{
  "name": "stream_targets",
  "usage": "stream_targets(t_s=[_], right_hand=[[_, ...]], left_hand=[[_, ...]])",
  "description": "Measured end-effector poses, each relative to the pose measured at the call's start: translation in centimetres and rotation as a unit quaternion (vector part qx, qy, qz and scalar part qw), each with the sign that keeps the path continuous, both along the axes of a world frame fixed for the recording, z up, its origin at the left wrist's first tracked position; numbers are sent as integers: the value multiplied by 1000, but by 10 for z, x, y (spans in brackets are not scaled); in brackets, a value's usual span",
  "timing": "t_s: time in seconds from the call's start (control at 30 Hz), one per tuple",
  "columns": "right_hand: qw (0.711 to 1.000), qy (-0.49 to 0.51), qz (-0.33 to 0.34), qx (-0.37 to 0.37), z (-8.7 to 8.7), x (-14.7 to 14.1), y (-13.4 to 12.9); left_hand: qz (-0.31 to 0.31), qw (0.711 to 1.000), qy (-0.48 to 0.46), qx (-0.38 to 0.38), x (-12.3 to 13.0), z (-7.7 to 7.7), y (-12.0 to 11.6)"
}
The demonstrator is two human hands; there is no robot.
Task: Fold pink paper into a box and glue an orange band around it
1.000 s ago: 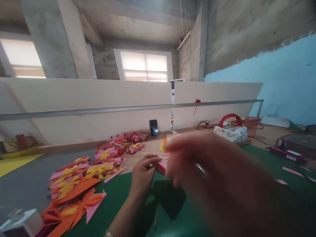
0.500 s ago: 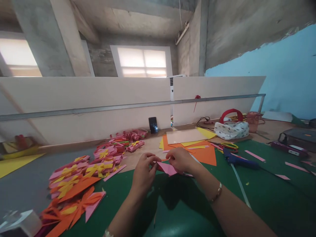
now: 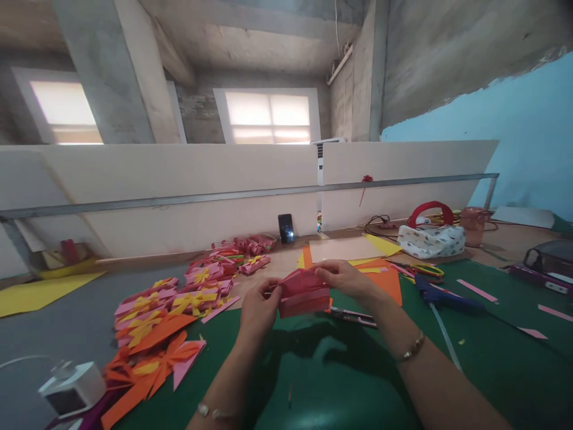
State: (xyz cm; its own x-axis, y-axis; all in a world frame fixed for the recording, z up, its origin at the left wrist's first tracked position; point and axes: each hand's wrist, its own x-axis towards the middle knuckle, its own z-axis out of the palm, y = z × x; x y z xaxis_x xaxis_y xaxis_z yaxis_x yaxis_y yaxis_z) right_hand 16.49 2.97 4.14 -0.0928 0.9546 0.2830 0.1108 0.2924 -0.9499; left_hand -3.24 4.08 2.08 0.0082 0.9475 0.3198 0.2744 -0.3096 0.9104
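Observation:
Between my two hands, above the green mat (image 3: 308, 382), is a folded piece of pink and red paper (image 3: 305, 294). My left hand (image 3: 261, 306) pinches its left edge with the thumb on the near side. At the upper right corner my right hand (image 3: 338, 278) grips the same paper between thumb and fingers. A utility knife (image 3: 353, 316) lies on the mat just under my right wrist. Left of my hands lies a pile of pink paper pieces with yellow paper flowers (image 3: 192, 301), and nearer to me an orange paper flower (image 3: 154, 361).
A blue glue gun (image 3: 447, 297) and yellow-handled scissors (image 3: 427, 272) lie to the right. Farther back are orange sheets (image 3: 394, 283), a white patterned basket with a red handle (image 3: 432, 240) and a pink cup (image 3: 474, 227). A phone (image 3: 286, 229) leans on the back panel. A white plug adapter (image 3: 74, 388) stands at the lower left.
The paper has been turned, so a wider red and pink face now shows instead of a pink point. The utility knife has come into clearer view. The whole scene has shifted slightly right.

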Motion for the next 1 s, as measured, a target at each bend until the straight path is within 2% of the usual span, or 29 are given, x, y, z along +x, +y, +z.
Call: stream_targets(t_s=[0.1, 0.17, 0.33, 0.5, 0.77, 1.0], right_hand=[[997, -21, 76, -14, -4, -2, -1], [995, -25, 91, -22, -11, -6, 2], [998, -14, 44, -47, -29, -12, 14], [998, -1, -7, -66, -38, -7, 24], [996, 18, 27, -86, -32, -10, 19], [991, 44, 6, -129, -30, -7, 20]], left_hand=[[6, 999, -26, -24, -2, -8, 8], [3, 998, -41, -39, 0, -15, 12], [-52, 993, -62, -90, 9, -24, 11], [-126, 973, -123, -150, 10, -20, 1], [-83, 967, -152, -186, 4, -25, 7], [-68, 958, -183, -210, 4, -21, 7]])
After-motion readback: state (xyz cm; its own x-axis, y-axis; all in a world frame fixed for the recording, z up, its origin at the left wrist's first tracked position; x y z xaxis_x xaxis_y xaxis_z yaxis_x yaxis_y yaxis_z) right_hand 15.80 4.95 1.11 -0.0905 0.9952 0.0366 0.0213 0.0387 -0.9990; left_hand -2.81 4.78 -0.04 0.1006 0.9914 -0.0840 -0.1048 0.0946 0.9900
